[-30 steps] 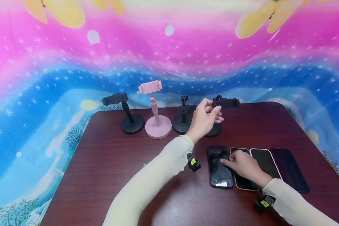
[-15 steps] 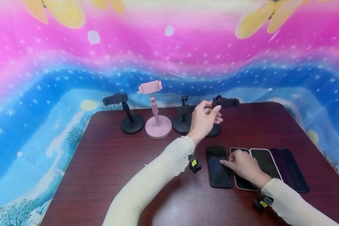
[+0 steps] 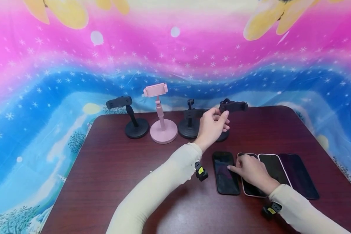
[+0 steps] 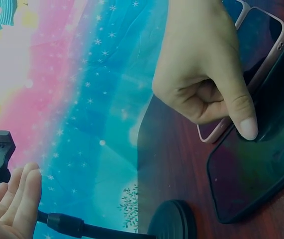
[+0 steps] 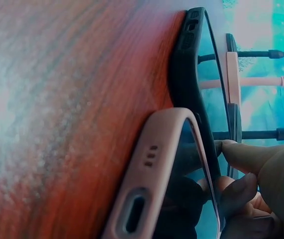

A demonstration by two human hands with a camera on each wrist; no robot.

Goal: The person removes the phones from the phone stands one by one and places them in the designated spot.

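Observation:
My left hand (image 3: 213,125) is at the rightmost black phone stand (image 3: 233,106), its thumb and fingers pinching the near left end of the clamp. In the left wrist view, that hand's fingers (image 4: 25,199) overlap the clamp (image 4: 0,159). The stand's round base is partly hidden behind the hand. Lower right, my right hand (image 3: 253,172) has its thumb on the screen edge of a black-cased phone (image 3: 226,175), with the index finger curled against its side. Under this hand lies a pink-cased phone (image 5: 154,154), partly covered.
A white-edged phone (image 3: 276,170) and a dark phone (image 3: 299,175) lie to the right on the wooden table (image 3: 111,169). Behind stand another black stand (image 3: 188,128), a pink stand (image 3: 163,131) and a left black stand (image 3: 136,128). A patterned cloth (image 3: 175,58) hangs behind.
The black-cased phone has shifted slightly left and the bright reflection on its screen is gone. My left hand has sunk a little at the clamp; the right hand has barely moved.

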